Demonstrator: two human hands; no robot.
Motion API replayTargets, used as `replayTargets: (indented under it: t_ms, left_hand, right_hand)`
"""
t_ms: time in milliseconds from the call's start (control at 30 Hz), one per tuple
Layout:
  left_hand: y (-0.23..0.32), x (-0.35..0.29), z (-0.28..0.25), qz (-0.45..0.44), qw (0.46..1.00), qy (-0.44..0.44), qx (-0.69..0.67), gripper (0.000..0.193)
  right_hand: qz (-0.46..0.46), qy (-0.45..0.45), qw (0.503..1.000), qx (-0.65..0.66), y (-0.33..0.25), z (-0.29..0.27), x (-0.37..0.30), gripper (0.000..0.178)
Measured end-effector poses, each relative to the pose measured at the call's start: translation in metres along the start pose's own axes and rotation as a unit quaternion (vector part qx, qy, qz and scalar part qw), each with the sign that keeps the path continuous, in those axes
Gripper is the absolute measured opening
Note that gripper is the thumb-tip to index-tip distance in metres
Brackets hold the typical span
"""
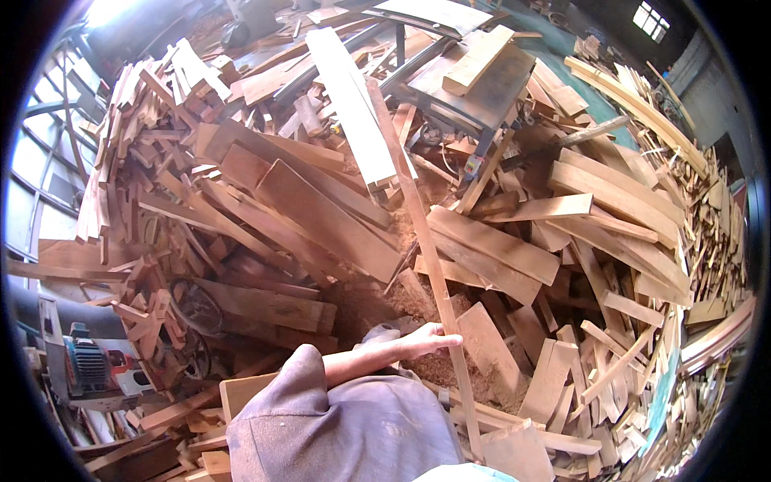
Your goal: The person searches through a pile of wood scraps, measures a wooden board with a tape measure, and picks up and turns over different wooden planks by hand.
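Note:
My left hand (434, 341) reaches across in front of my body, its fingers closed on a long, narrow wooden strip (427, 249). The strip runs from the lower middle up to the far middle, tilted slightly left at its far end. Its upper part crosses beside a wide pale board (349, 104) that lies in bright light. Below the hand, the strip passes along the right side of my grey-purple shirt. My right hand does not show. Just right of the left hand lies a short flat board (487, 345) among sawdust.
Heaps of loose boards (329, 217) lie on the left and more planks (618, 201) on the right. A metal saw table (466, 84) with a thick board on it stands at the far middle. A blue-green motor (92, 361) sits at lower left, near a spoked wheel (195, 305).

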State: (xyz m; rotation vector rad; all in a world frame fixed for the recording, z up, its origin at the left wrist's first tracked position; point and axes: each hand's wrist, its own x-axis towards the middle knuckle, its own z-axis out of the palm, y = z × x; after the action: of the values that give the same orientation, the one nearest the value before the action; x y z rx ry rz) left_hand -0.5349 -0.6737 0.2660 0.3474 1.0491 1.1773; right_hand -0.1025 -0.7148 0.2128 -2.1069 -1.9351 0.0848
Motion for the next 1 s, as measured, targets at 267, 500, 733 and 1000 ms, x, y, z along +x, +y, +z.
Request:
replayTargets:
  t_ms: [267, 500, 733, 1000]
  left_hand:
    - [0.004, 0.0, -0.005, -0.038, 0.999, -0.015, 0.032, 0.044]
    - [0.033, -0.002, -0.042, 0.032, 0.993, 0.111, -0.009, 0.036]
    - [0.312, -0.099, -0.252, 0.369, 0.764, 0.493, 0.191, 0.067]
    - [0.192, -0.091, -0.193, 0.362, 0.84, 0.398, 0.066, 0.047]
  right_hand:
    - [0.003, -0.035, 0.999, 0.016, -0.025, 0.023, 0.032, 0.037]
    - [0.159, -0.191, 0.943, 0.22, -0.045, 0.072, 0.055, 0.041]
    - [-0.125, -0.479, 0.654, 0.572, -0.464, 0.002, 0.14, 0.072]
    - [-0.586, -0.057, 0.695, 0.414, -0.587, -0.144, 0.113, 0.044]
